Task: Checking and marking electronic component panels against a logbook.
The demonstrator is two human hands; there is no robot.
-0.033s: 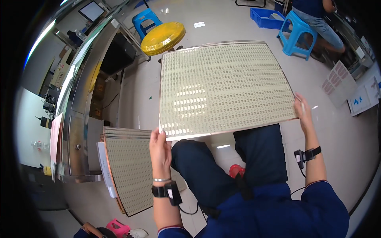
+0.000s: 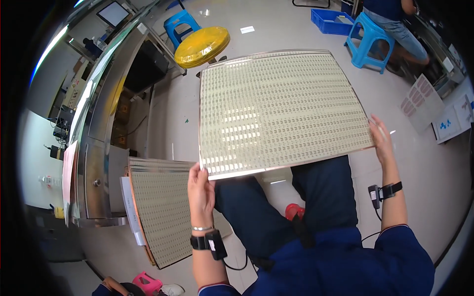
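Panel (image 2: 291, 101) is hanging out by the knees (image 2: 237, 190), left hand (image 2: 200, 190) pinching its near-left corner, right hand (image 2: 382, 140) gripping the right edge, fingers slightly apart. Imo those edge-only holds are risking a bend or slip.

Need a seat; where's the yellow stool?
The yellow stool is upper left in the head view, between a blue stool and the held panel.
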